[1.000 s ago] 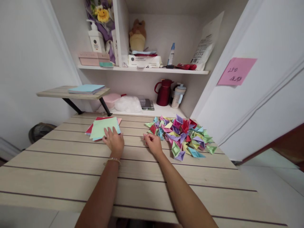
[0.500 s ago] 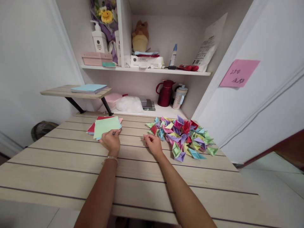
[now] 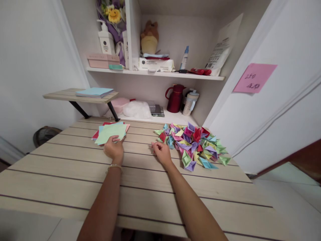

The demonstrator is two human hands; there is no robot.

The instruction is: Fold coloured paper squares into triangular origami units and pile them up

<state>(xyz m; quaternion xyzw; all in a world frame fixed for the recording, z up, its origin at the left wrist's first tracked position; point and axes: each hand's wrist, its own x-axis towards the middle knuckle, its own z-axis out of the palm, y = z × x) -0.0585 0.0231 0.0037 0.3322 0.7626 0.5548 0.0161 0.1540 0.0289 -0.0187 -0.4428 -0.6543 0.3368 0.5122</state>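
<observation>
My left hand (image 3: pixel 114 148) is closed at the near right edge of a light green sheet of paper (image 3: pixel 106 133), fingertips curled over it. That sheet lies askew on top of a stack of coloured paper, where a blue sheet (image 3: pixel 101 128), a red sheet (image 3: pixel 95 135) and a pink edge show from beneath. My right hand (image 3: pixel 162 152) rests on the table with its fingers curled in and nothing visible in them. Just right of it spreads a pile of small folded paper boats (image 3: pixel 192 142) in several colours.
A small raised shelf (image 3: pixel 60 95) with blue paper (image 3: pixel 94 91) stands at the back left. Behind the table, the cabinet holds a clear plastic bag (image 3: pixel 136 109), a red jug (image 3: pixel 176 98) and a pale bottle (image 3: pixel 190 103). A pink note (image 3: pixel 255 78) hangs on the right wall.
The light green sheet has turned and slid slightly left with my left hand, uncovering more of the blue sheet. My right hand stays in place.
</observation>
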